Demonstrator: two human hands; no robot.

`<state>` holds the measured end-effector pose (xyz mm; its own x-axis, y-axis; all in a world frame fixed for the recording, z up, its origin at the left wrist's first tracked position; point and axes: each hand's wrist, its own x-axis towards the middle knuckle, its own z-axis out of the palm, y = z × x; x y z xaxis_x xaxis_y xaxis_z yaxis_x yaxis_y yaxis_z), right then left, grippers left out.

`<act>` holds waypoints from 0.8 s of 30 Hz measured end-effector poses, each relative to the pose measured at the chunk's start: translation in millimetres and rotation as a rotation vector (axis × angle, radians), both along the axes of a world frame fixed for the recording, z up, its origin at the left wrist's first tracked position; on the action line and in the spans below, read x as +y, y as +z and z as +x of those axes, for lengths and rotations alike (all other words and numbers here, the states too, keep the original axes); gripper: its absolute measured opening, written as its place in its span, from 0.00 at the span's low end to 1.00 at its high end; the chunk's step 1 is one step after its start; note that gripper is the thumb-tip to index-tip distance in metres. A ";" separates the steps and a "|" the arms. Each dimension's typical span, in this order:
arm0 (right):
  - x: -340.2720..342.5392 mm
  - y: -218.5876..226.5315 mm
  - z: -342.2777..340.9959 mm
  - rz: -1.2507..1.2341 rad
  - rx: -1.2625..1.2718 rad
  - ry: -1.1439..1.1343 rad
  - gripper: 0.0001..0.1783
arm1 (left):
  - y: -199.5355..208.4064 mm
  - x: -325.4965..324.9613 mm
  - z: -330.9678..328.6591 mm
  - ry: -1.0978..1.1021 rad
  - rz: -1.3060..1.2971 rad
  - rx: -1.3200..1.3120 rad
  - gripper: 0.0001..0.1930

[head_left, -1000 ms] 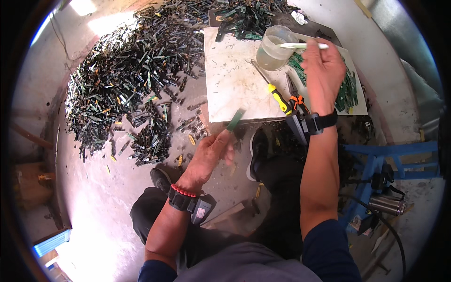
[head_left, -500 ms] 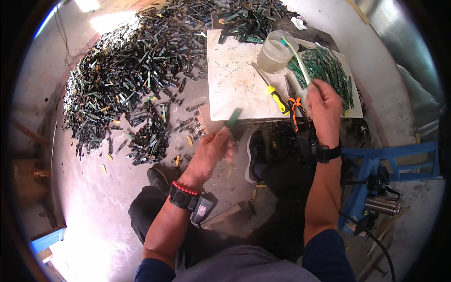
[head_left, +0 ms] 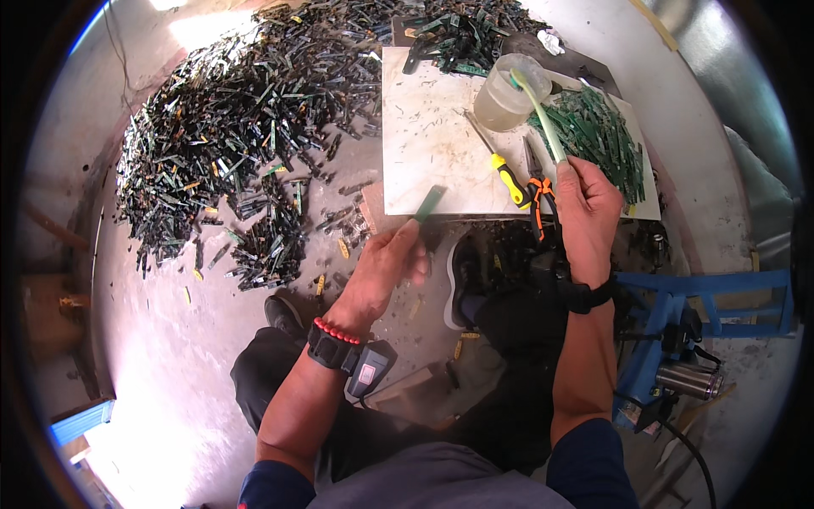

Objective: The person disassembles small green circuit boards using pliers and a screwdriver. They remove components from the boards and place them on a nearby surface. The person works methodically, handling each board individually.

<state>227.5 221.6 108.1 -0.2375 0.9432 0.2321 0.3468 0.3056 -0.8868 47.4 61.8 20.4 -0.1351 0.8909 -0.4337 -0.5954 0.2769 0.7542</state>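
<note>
My left hand pinches a thin green circuit board strip just off the near edge of a white board. In my right hand is a pale green toothbrush, held by its handle end. The brush head dips into the mouth of a clear plastic cup of cloudy liquid; whether it touches the liquid I cannot tell. Beside the cup lie a yellow-and-black screwdriver and orange-and-black pliers. A heap of green strips covers the board's right side.
A large pile of dark strips spreads over the floor at the left. More dark strips sit behind the board, near a crumpled white tissue. At the right stand a blue frame and a steel flask.
The view has shifted slightly, so the board sits a little further right. Both hands keep their holds on the strip and the toothbrush, nearly in place.
</note>
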 end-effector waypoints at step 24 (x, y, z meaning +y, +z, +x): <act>-29.6 7.1 -12.7 -0.155 0.247 0.114 0.11 | -5.7 -1.5 -10.6 0.057 0.027 -0.054 0.20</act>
<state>214.8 192.0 115.2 -0.2978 0.9425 0.1515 0.0864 0.1847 -0.9790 36.8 60.3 14.6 -0.1634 0.8936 -0.4180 -0.6497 0.2214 0.7273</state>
